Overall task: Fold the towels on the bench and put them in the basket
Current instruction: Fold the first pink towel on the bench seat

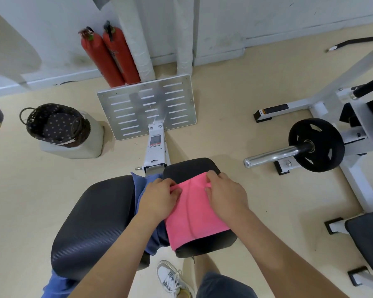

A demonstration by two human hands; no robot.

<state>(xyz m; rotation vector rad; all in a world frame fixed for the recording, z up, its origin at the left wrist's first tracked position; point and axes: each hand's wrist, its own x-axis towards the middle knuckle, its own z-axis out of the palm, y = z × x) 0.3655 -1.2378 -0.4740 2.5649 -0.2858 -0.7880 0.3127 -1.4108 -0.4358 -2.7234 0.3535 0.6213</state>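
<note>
Bare forearms come up from the bottom edge, so starting there: left hand (159, 196) and right hand (224, 194) are both down on a bright pink terry towel (194, 216). Left one pinches the towel's left edge between thumb and curled fingers. Right one has its fingers hooked over the far right corner with the thumb pressing on top, so both are gripping the pink cloth.

Biggest thing around is the black padded bench (95, 224), two textured cushions side by side with a gap between them. Pink towel lies flat across the right cushion, near end hanging over the front edge. Off to the right stands a white steel weight machine (359, 188) with a black round weight plate (316, 145) on a chrome bar (271, 157). Straight ahead on the beige floor is a slotted silver metal footplate (149, 106).

Next down in size, a crumpled blue towel (141, 186) sits in the gap between the cushions, partly under the left wrist and right against the pink one. Then the dark woven basket (83, 134) with a dotted fabric lining, well off to the far left, perched on a pale plastic block (93, 145). Two red fire extinguishers (110, 57) lean at the white wall behind the footplate. Smallest bit: a white and grey sneaker (170, 278) on the floor by the bench's near edge.
</note>
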